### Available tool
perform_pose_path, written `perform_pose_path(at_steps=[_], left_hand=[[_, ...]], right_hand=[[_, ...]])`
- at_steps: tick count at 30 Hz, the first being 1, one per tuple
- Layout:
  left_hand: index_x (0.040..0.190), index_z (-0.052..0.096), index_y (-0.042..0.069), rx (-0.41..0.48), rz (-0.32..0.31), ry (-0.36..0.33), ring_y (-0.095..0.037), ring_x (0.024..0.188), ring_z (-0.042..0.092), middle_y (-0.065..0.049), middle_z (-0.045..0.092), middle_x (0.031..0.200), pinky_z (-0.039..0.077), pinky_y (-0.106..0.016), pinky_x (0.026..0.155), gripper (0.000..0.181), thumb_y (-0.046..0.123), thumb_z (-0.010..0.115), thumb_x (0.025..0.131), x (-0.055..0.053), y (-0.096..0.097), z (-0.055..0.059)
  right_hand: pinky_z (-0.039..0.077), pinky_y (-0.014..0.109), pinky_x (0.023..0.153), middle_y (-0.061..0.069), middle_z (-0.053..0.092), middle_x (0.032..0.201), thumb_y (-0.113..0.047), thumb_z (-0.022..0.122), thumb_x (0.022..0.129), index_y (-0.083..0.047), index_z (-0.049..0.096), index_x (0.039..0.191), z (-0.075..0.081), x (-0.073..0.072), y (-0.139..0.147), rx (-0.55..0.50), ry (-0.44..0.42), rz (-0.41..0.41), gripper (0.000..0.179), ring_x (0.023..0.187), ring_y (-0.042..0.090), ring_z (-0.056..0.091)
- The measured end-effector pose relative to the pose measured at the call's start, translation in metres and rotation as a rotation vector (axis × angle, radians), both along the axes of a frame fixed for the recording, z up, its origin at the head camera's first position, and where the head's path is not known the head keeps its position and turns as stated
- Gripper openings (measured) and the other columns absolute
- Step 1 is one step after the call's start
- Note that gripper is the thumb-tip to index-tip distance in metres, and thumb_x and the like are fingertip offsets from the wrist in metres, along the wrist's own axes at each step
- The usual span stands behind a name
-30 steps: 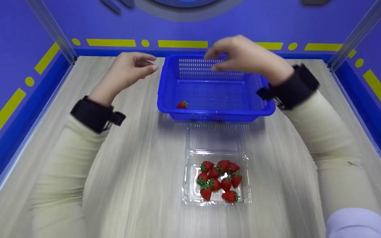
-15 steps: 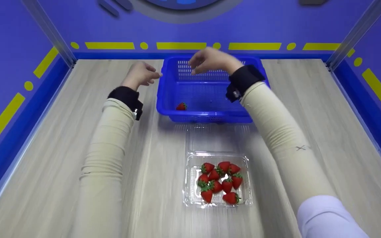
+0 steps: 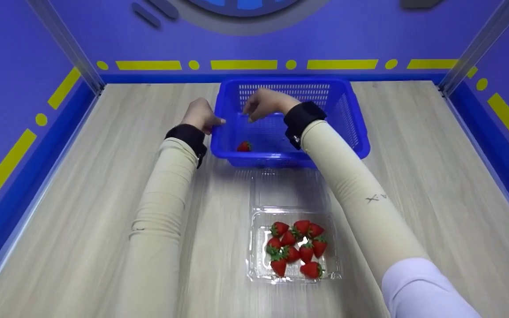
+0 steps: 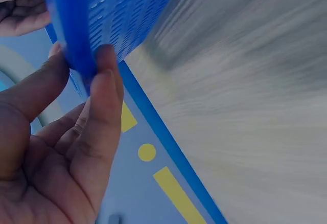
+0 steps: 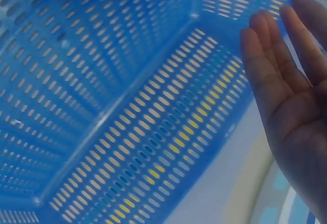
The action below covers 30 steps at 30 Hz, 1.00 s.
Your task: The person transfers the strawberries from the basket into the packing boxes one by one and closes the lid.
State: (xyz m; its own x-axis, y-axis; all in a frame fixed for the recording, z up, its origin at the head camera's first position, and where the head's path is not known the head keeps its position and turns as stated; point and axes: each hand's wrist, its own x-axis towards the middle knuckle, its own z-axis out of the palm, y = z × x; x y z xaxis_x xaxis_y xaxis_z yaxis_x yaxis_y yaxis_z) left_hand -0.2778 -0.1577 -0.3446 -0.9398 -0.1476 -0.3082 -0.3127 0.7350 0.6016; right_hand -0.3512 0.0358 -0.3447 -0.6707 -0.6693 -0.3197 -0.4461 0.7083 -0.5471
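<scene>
A blue perforated basket (image 3: pixel 254 155) stands on the table, with one strawberry (image 3: pixel 244 146) near its front left corner. My left hand (image 3: pixel 200 115) is at the basket's left rim. In the left wrist view, its thumb and a finger pinch the rim (image 4: pixel 76 40) from both sides. Over the inside of the basket hovers my right hand (image 3: pixel 267 105), fingers loosely bent and holding nothing. The right wrist view has that hand's fingers (image 5: pixel 265 75) apart from the slotted basket wall.
In front of the basket lies a clear plastic clamshell box (image 3: pixel 251 247), lid folded back toward the basket. Several strawberries (image 3: pixel 301 227) sit in it. Blue panels (image 3: pixel 369 31) with yellow marks enclose the table (image 3: pixel 413 198) at the back and sides.
My left hand has come in from the left and taken hold of the basket's rim. The right hand has moved left and down over the basket. The strawberries stay in place.
</scene>
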Motion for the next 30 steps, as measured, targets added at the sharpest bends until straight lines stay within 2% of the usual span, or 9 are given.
perform_pose_path(at_steps=[6,10,12,15,18,20,25,28,30], left_hand=[[0.119,0.064,-0.015,-0.014,0.033,-0.042,-0.008,0.037,0.05,-0.006,0.053,0.058,0.047,-0.017,0.037,0.041,0.017,0.074,0.095,0.0,-0.003,0.0],[0.121,0.065,-0.014,-0.089,0.023,-0.047,-0.009,0.041,0.05,-0.019,0.07,0.083,0.048,-0.017,0.043,0.043,0.02,0.074,0.095,0.001,-0.002,0.004],[0.123,0.065,-0.013,-0.104,0.023,-0.054,-0.01,0.045,0.051,-0.022,0.072,0.095,0.048,-0.016,0.047,0.044,0.021,0.074,0.095,0.001,-0.001,0.006],[0.125,0.063,-0.013,-0.087,0.02,-0.085,-0.009,0.043,0.052,-0.015,0.069,0.074,0.048,-0.016,0.046,0.047,0.022,0.072,0.096,-0.001,-0.001,0.008],[0.126,0.062,-0.013,-0.069,0.014,-0.108,-0.008,0.038,0.051,-0.003,0.054,0.052,0.048,-0.015,0.043,0.049,0.024,0.071,0.096,-0.003,0.001,0.011],[0.128,0.062,-0.012,-0.069,0.013,-0.118,-0.007,0.041,0.052,-0.002,0.054,0.056,0.049,-0.015,0.046,0.049,0.025,0.07,0.097,-0.005,0.003,0.014],[0.131,0.062,-0.007,-0.104,0.009,-0.14,-0.009,0.049,0.053,-0.007,0.06,0.083,0.051,-0.016,0.057,0.049,0.028,0.068,0.098,-0.003,0.007,0.022],[0.132,0.061,-0.007,-0.106,0.005,-0.152,-0.007,0.045,0.053,-0.006,0.06,0.079,0.054,-0.017,0.06,0.05,0.028,0.069,0.098,-0.001,0.008,0.026],[0.133,0.061,-0.006,-0.114,0.003,-0.16,-0.007,0.048,0.055,-0.006,0.062,0.081,0.058,-0.018,0.069,0.05,0.028,0.069,0.098,0.002,0.008,0.029]], right_hand=[[0.056,0.04,0.106,0.022,0.069,0.131,-0.006,0.07,0.094,0.002,0.066,0.131,-0.014,0.002,-0.014,0.022,0.022,0.056,0.038,0.119,0.031,0.065],[0.057,0.039,0.103,0.023,0.07,0.128,-0.004,0.07,0.092,0.001,0.068,0.129,-0.022,0.005,-0.022,0.062,0.036,0.109,0.038,0.111,0.027,0.065],[0.057,0.039,0.102,0.022,0.07,0.128,-0.004,0.07,0.091,0.001,0.068,0.129,-0.024,0.007,-0.025,0.095,0.03,0.131,0.038,0.109,0.026,0.065],[0.057,0.04,0.104,0.021,0.069,0.131,-0.003,0.069,0.091,-0.001,0.068,0.131,-0.025,0.009,-0.026,0.146,0.022,0.152,0.04,0.113,0.027,0.065],[0.056,0.039,0.105,0.02,0.069,0.132,-0.003,0.069,0.091,-0.002,0.068,0.131,-0.023,0.009,-0.026,0.184,0.044,0.164,0.04,0.117,0.028,0.065],[0.056,0.039,0.106,0.019,0.07,0.132,-0.003,0.07,0.091,-0.003,0.069,0.13,-0.021,0.009,-0.026,0.2,0.064,0.171,0.039,0.117,0.028,0.065],[0.053,0.041,0.11,0.017,0.069,0.133,-0.008,0.073,0.091,-0.005,0.069,0.131,-0.018,0.013,-0.028,0.241,0.071,0.224,0.041,0.12,0.028,0.064],[0.051,0.04,0.113,0.017,0.069,0.135,-0.007,0.074,0.091,-0.006,0.068,0.133,-0.019,0.017,-0.03,0.27,0.046,0.265,0.042,0.125,0.027,0.063],[0.05,0.039,0.115,0.015,0.068,0.136,-0.007,0.072,0.092,-0.007,0.068,0.134,-0.019,0.019,-0.031,0.292,0.026,0.283,0.042,0.125,0.026,0.063]])
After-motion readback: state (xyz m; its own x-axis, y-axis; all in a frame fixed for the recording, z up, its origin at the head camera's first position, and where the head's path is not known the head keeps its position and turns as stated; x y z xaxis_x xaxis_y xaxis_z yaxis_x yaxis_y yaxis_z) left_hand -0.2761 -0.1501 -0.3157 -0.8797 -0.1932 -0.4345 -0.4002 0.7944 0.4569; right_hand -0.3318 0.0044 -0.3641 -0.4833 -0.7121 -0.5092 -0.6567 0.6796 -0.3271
